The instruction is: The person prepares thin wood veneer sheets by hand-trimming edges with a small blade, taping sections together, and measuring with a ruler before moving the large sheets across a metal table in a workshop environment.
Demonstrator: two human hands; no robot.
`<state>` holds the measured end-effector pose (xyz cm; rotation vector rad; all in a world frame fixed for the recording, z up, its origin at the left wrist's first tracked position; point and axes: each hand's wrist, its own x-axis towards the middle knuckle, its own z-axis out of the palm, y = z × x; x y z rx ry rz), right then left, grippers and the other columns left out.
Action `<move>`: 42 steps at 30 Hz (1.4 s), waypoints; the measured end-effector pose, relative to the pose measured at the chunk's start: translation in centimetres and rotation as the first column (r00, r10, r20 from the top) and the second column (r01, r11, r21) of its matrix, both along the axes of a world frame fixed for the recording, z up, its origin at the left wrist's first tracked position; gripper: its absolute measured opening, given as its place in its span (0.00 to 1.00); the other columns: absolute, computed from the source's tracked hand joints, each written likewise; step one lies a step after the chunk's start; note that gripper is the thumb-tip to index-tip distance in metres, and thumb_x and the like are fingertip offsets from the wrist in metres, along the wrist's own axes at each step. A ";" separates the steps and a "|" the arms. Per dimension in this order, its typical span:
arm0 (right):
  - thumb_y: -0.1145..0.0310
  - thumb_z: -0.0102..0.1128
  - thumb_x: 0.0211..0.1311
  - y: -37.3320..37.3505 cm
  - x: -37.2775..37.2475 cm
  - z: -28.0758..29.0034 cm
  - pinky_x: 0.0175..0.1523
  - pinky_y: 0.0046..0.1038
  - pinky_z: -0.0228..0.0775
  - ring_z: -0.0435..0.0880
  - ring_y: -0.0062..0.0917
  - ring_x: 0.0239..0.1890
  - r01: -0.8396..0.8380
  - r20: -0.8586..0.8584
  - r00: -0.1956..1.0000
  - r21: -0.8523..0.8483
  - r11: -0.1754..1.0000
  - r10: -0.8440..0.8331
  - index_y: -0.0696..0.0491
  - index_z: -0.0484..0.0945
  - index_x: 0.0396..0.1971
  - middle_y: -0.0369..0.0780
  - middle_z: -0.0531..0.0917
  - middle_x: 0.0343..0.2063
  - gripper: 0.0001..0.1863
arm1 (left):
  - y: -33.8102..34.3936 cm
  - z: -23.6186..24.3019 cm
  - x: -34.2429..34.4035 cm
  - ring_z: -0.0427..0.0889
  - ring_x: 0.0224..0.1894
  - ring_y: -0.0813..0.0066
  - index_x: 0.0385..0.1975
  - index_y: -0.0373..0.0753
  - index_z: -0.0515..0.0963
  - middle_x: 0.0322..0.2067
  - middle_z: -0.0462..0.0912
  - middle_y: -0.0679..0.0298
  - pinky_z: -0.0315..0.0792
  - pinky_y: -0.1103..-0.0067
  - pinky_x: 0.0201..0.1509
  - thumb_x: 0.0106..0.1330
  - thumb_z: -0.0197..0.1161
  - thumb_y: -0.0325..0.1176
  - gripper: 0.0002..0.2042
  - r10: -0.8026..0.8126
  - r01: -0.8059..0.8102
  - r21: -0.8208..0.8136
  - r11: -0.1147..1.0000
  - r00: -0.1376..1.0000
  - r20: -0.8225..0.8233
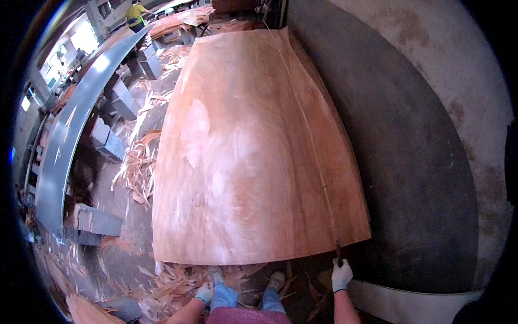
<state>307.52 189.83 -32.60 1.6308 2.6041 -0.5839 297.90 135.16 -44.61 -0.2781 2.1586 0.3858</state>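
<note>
A large stack of thin reddish-brown wood veneer sheets [243, 151] lies in front of me, its near edge close to my feet. Along its right side runs a long thin rod [307, 124], possibly bamboo, reaching from the far edge to the near right corner. My right hand [341, 275], in a white glove, is closed around the rod's dark near end, just off the sheet's edge. My left hand [205, 292], also gloved, hangs low beside my left leg, apart from the veneer. Its fingers point down and are mostly hidden; nothing shows in it.
A dark board [415, 162] leans along the wall at right. On the left, a long grey metal-like surface [70, 135] runs beside several stone blocks [98, 220]. Torn veneer scraps [137, 173] litter the floor. Far back, a person in a yellow top [135, 12] stands at another veneer pile [175, 22].
</note>
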 end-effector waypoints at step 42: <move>0.54 0.53 0.66 -62.7 -37.6 13.7 0.29 0.29 0.73 0.81 0.28 0.25 -0.529 -0.492 0.840 -0.835 0.148 0.229 0.55 0.72 0.35 0.41 0.81 0.27 0.16 | -20.3 33.6 -3.7 0.67 0.19 0.80 0.26 0.35 0.69 0.14 0.63 0.68 0.62 0.76 0.22 0.71 0.54 0.37 0.14 0.707 -0.368 0.741 0.561 0.679 -0.198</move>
